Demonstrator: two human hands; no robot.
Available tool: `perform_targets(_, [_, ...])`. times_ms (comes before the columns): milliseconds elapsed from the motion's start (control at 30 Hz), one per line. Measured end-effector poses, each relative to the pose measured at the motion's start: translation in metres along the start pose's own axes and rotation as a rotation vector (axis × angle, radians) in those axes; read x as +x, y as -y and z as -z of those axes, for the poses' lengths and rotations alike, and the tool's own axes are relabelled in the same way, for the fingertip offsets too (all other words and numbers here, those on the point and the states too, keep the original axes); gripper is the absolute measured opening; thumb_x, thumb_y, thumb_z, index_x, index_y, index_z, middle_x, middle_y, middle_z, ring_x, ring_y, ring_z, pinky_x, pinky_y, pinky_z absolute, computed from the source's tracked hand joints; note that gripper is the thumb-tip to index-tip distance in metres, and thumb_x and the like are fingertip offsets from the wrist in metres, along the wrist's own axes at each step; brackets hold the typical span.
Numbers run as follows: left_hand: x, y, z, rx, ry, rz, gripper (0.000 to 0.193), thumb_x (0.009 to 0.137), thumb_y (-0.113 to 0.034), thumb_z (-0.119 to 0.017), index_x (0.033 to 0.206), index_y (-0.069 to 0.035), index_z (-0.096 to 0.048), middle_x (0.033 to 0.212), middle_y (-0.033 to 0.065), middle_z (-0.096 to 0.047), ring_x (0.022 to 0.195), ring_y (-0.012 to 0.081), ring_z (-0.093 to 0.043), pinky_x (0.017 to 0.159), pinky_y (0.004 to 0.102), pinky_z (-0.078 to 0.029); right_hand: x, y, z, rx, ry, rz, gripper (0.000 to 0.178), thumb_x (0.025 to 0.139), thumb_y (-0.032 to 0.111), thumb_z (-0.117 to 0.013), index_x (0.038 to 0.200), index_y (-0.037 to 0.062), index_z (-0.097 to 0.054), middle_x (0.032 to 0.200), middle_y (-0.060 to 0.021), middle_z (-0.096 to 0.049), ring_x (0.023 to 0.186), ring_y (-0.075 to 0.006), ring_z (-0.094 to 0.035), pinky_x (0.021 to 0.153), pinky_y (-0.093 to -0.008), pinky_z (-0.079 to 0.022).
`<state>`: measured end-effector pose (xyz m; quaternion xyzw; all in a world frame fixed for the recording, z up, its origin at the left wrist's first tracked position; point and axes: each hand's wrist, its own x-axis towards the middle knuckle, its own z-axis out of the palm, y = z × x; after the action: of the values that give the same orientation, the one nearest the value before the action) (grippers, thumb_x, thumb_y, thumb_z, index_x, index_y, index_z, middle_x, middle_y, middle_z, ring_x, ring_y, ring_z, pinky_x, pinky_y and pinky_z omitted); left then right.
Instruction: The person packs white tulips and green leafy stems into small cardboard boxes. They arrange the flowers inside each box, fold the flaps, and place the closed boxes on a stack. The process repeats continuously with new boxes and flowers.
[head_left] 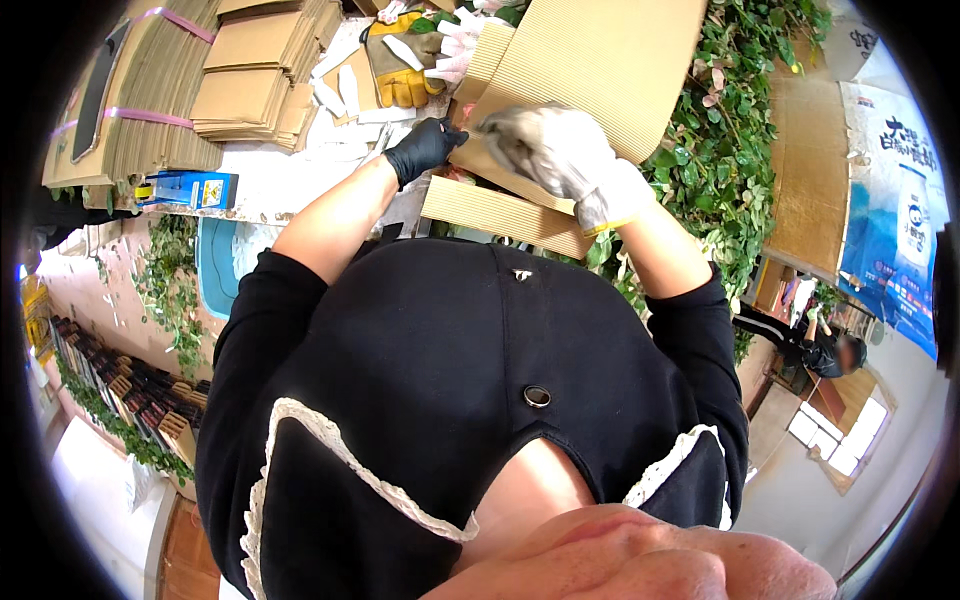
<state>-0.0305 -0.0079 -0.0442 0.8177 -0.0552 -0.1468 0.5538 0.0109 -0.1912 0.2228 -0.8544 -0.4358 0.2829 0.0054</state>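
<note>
My left hand, in a thin black glove, has its fingers pinched together at the left edge of a brown corrugated cardboard piece. What lies between the fingertips is too small to make out. Over the same cardboard is my right hand, in a thick white and grey work glove. Its fingers point left toward my left hand and are smeared by motion. Behind both hands rises a large ribbed cardboard sheet. A narrower ribbed strip lies at the table's near edge. Some reddish bits show beside my left fingertips.
Stacked flat cardboard and a strapped bundle stand at the left. A blue tape dispenser sits near the edge. Yellow-grey gloves lie farther back. Leafy stems fill the right side. A co-worker is far right.
</note>
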Motion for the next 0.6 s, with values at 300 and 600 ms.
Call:
perform_targets(300, [-0.031, -0.057, 0.024, 0.093, -0.213, -0.353, 0.042, 0.08, -0.039, -0.079, 0.103, -0.006, -0.068, 0.102, 0.015, -0.068, 0.091, 0.0317, -0.065, 0.078, 0.0419, -0.052, 0.018, -0.053, -0.118, -0.005, -0.194, 0.23, 0.058, 0.085, 0.031, -0.065, 0.139, 0.0195, -0.05, 0.152, -0.0143, -0.039, 0.143, -0.042, -0.029, 0.119, -0.0511, -0.023])
perform_targets(600, [-0.013, -0.049, -0.001, 0.4, 0.164, -0.453, 0.09, 0.072, -0.033, -0.081, 0.149, -0.013, -0.039, 0.154, 0.0144, -0.037, 0.144, 0.0372, -0.028, 0.119, 0.0552, -0.02, 0.136, 0.051, 0.07, -0.114, -0.759, 0.641, 0.058, 0.081, 0.009, -0.061, 0.138, 0.0137, -0.052, 0.125, -0.0155, -0.06, 0.115, -0.0326, -0.06, 0.093, -0.041, -0.052])
